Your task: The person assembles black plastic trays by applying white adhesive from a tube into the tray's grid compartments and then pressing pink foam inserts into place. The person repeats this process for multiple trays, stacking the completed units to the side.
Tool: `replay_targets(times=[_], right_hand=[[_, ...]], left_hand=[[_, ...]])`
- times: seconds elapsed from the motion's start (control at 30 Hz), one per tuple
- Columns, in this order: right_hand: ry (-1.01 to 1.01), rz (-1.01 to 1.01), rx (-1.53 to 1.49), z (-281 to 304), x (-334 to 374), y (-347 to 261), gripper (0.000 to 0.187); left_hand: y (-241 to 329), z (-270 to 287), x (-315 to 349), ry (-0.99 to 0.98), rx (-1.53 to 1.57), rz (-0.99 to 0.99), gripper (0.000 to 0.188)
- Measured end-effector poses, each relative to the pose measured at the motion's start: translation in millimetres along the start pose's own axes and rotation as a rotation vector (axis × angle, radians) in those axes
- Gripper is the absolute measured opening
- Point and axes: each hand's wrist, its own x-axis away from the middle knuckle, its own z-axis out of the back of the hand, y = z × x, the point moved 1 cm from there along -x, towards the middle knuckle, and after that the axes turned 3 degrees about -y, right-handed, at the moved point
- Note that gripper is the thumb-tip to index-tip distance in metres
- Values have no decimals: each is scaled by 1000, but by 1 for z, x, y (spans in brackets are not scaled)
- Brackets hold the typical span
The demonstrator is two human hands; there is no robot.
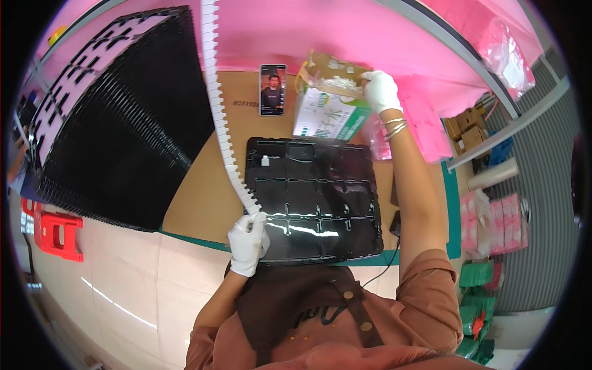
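My left hand (248, 242), in a white glove, is closed on the lower end of a long white notched strip (223, 126) at the left edge of a black plastic tray (314, 200). The tray has rows of shallow compartments; one small white piece (265, 161) lies in its upper left part. My right hand (382, 92), also gloved, is at the right rim of an open carton (327, 115) with white material inside. Its fingers are curled together over the rim; whatever they hold is hidden.
A large stack of black trays (123, 129) stands on the left. Behind the tray, a phone (272, 90) is propped upright on the brown cardboard (237, 117). Pink packages (425, 129) lie right of the carton. A red plastic stool (58, 236) is at the far left.
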Motion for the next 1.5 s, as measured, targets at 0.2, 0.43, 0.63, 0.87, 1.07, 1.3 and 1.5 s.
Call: replay_targets(times=[0.2,0.43,0.63,0.87,1.07,1.3,1.5], right_hand=[[197,364,-72,-13,60,-96,16],[-463,315,-389,-157,135,-143,18],[-614,227,-479,-165,129,-141,20],[-565,158,-331,-161,130,-160,11],[-536,333,-515,-166,139,-138,7],[-181,83,-919,-85,120,-136,12],[499,245,-213,-11,30,-68,16]], left_hand=[[-9,6,1,22,31,-30,25],[-11,7,-2,-19,50,2,26],[-8,8,-1,-24,8,-15,26],[-3,10,-1,-42,17,-8,25],[-10,10,-1,-37,12,-11,26],[-13,7,-5,-54,38,44,26],[-2,11,-9,-22,403,214,26]])
